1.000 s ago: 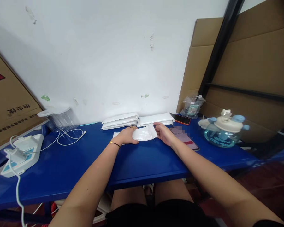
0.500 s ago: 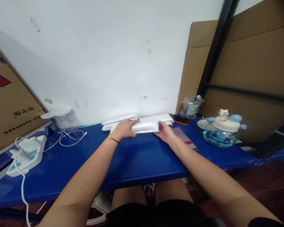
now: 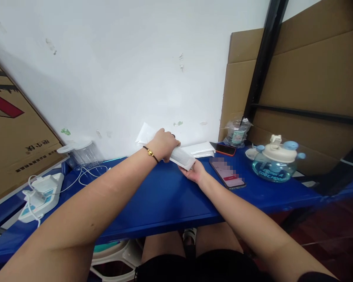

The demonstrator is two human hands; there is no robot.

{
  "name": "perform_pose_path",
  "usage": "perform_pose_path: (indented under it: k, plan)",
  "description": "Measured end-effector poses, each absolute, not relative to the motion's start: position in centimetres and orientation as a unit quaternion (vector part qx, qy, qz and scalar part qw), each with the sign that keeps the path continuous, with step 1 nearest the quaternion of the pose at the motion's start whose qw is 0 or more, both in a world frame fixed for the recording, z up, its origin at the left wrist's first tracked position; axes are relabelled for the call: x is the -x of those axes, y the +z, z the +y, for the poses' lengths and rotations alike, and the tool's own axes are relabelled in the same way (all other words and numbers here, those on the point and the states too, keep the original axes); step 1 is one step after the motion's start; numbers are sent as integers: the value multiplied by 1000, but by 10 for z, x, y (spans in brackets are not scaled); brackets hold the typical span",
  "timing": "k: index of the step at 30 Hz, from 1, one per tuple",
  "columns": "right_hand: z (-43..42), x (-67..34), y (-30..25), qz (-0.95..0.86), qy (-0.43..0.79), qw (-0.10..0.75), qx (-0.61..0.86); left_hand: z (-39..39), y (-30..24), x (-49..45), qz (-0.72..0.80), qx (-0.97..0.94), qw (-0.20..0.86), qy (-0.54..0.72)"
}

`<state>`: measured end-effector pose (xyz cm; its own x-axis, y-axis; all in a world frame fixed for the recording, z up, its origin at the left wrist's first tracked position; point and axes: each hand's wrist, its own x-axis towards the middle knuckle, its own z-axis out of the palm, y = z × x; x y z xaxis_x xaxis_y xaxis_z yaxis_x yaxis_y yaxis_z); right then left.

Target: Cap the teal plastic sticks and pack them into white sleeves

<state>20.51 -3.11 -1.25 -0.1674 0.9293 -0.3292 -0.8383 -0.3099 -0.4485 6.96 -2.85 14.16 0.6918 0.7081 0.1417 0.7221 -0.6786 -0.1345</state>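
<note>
My left hand (image 3: pixel 164 144) is closed over the top of a stack of white padded envelopes (image 3: pixel 182 157), lifted and tilted above the blue table (image 3: pixel 164 199); one end of the stack sticks up behind the hand toward the wall. My right hand (image 3: pixel 194 172) supports the stack's lower end from underneath, palm up, fingers on it. Another pile of white envelopes (image 3: pixel 200 149) lies flat on the table against the wall, just right of my hands.
A phone with a lit screen (image 3: pixel 228 173) lies right of my right hand, another phone (image 3: pixel 225 149) behind it. A blue water jug (image 3: pixel 278 158), a plastic bag (image 3: pixel 237 132), clear jars (image 3: pixel 80 153), a white cable (image 3: pixel 90 176) and a white device (image 3: pixel 42 192) stand around. Cardboard leans at both sides.
The left pile of envelopes, with the packet held before, has been lifted off the table and tilted; my left hand rose on top of it and my right hand moved beneath its lower end.
</note>
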Motion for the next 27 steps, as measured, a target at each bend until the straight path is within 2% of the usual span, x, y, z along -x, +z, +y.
perform_pose_path:
  k: [5,12,17,27]
  plan:
    - [-33,-200,-16,-153,733,563,349,-44,160,-71,-388,904,179,30]
    - [-30,-196,-17,-199,676,607,367,-76,173,-73,-415,863,251,139]
    - [-23,-204,-23,-230,619,634,403,-78,176,-61,-451,846,230,166]
    - [-19,-223,-28,-300,523,622,500,-58,176,19,-539,815,140,162]
